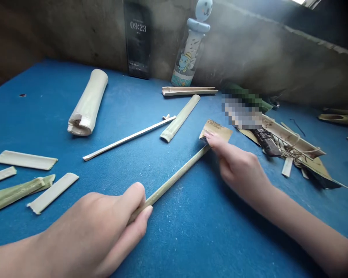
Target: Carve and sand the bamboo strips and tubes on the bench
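Apparently bamboo strips litter the blue table.

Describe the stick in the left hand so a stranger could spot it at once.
On the blue table top, find the left hand and right hand. The left hand grips a thin bamboo stick slanting toward the right hand. Every other bamboo piece lies loose on the table.

A slim, pale green bamboo stick slants from near left to far right, its surface rough and fibrous. Its far tip meets the near edge of a tan printed sheet, a small, creased piece lying tilted.
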### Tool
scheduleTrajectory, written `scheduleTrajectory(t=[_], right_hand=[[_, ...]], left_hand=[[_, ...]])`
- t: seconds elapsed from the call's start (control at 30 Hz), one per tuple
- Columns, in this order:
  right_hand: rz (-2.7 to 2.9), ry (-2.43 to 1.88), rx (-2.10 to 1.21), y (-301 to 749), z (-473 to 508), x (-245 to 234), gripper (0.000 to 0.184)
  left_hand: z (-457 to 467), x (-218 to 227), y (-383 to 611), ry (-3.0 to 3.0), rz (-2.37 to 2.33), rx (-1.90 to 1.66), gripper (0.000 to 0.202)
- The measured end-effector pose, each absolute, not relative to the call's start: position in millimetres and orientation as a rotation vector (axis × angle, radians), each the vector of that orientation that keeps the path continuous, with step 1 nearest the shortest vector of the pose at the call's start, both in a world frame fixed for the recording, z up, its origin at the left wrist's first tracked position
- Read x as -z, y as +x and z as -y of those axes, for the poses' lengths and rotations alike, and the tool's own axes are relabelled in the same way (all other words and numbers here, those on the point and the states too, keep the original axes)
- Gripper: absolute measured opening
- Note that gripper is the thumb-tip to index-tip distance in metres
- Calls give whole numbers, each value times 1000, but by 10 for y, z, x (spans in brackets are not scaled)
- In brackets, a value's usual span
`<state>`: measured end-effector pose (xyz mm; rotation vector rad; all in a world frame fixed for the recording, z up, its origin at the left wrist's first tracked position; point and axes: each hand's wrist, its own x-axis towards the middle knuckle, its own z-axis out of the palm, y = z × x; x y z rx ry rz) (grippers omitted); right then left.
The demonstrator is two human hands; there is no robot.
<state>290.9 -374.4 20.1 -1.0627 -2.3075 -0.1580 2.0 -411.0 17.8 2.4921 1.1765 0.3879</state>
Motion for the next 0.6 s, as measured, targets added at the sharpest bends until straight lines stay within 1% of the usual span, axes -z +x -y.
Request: scheduleTrajectory(t=[0.03,0.13,0.17,0.2,0.27,0.33,0.43,0.5,0.6], right_hand=[[2312,-1049,135,2896,3753,-209,44],[2455,-659,3,2841,3798,-216,41],[2470,-631,-19,2855,3778,-207,39],[2443,-708,18,2893,3733,-193,38],[2306,-1041,195,3005,3617,-167,38],[2277,-1263,308,3076,3573,-166,42],[2471,-1097,333,2989,3746,-222,51],[2537,-979,260,2881,3895,-264,51],[2516,-926,96,2842,3897,-260,49]], left_hand=[[4114,-184,18,2499,-1174,-388,23],[4132,-193,22,2541,-1143,-445,26],[4136,-197,25,2521,-1146,-452,28],[4138,-202,28,2483,-1164,-444,29],[4138,-208,30,2410,-1218,-407,30],[4141,-201,26,2437,-1214,-415,27],[4156,-176,18,2582,-1105,-466,23],[4161,-188,28,2598,-1088,-461,26],[4126,-284,78,2453,-1167,-419,31]])
